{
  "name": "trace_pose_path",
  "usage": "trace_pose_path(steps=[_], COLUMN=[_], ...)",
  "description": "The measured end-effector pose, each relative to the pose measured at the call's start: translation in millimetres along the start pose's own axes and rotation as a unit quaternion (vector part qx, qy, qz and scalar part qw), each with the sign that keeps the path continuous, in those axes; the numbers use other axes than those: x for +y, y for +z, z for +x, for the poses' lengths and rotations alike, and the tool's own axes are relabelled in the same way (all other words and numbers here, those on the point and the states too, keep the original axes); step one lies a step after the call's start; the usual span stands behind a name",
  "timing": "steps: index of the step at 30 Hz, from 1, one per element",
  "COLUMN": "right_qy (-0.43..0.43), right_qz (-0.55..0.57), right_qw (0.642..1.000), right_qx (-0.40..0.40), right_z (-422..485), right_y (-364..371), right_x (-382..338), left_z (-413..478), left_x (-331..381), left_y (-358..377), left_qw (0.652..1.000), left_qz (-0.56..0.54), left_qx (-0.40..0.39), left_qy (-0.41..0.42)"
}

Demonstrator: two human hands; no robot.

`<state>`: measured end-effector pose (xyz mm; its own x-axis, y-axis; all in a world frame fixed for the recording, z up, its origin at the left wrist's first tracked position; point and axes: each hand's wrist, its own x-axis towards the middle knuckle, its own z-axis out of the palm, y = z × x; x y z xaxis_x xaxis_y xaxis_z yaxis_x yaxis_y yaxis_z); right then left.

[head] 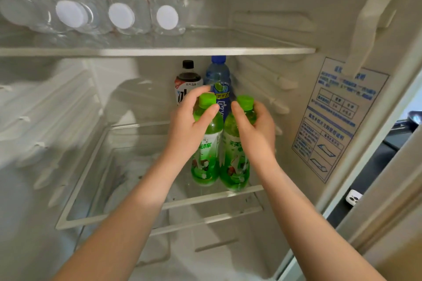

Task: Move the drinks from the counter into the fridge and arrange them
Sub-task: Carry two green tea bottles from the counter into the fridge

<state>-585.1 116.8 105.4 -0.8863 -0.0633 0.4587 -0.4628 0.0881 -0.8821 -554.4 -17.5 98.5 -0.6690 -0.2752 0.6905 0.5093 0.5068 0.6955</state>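
Note:
Two green-capped green tea bottles stand side by side on the fridge's middle glass shelf (127, 217), near its right front. My left hand (189, 125) grips the left green bottle (205, 162) around its neck. Around the shoulder of the right green bottle (234, 166) curls my right hand (253, 130). Behind them, at the back of the shelf, stand a dark drink with a black cap (187, 80) and a blue-capped blue bottle (218, 80), partly hidden by my hands.
Several clear water bottles (121, 16) with white caps lie on the upper shelf (159, 51). The left part of the middle shelf is bare glass. A blue printed sticker (335, 116) covers the right inner wall. A lower shelf rim (205, 221) sits beneath.

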Motion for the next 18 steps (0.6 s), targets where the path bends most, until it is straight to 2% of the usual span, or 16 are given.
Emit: trace_pose_path(steps=[10, 13, 18], right_qy=[-0.024, 0.033, 0.060], right_qz=[-0.028, -0.062, -0.142], right_qw=[0.999, 0.998, 0.987], right_qx=[0.002, -0.003, -0.041], right_z=[-24.0, -49.3, -73.1], right_y=[-4.5, -8.6, -11.1], right_x=[19.3, 38.9, 62.0], left_z=[-65.7, -86.5, -100.2], left_x=[-20.8, -33.9, -51.7], left_y=[-9.8, -11.2, -7.0], left_qw=[0.992, 0.989, 0.978], left_qz=[-0.038, 0.007, 0.046], left_qx=[0.028, -0.013, -0.093], left_qy=[-0.113, -0.146, -0.183])
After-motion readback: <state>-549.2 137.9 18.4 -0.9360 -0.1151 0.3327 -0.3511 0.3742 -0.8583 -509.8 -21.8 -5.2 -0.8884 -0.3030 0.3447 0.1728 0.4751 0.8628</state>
